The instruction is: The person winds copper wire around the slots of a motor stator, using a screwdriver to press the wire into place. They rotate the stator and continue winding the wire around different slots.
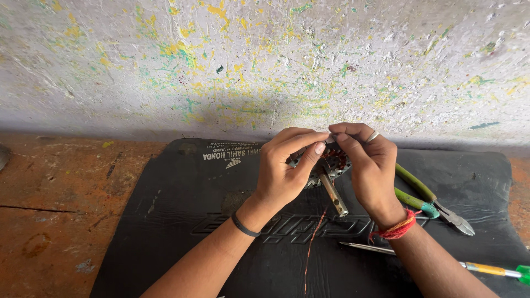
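Left hand [284, 168] and right hand [369, 165] are raised together, both pinched on a small motor stator [326, 163] held between them, its metal shaft [334, 194] pointing down. A copper wire [311, 248] trails below. Green-handled pliers [430, 198] lie just right of the right hand; a screwdriver [486, 269] lies beyond the right wrist, on the black mat [176, 209].

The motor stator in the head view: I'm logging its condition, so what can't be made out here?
- Motor stator: mostly hidden by left hand and right hand.
- Copper wire: too thin to trace; cut off by bottom edge.
- Screwdriver: handle cut off by right edge.
- Pliers: handles partly behind right hand.
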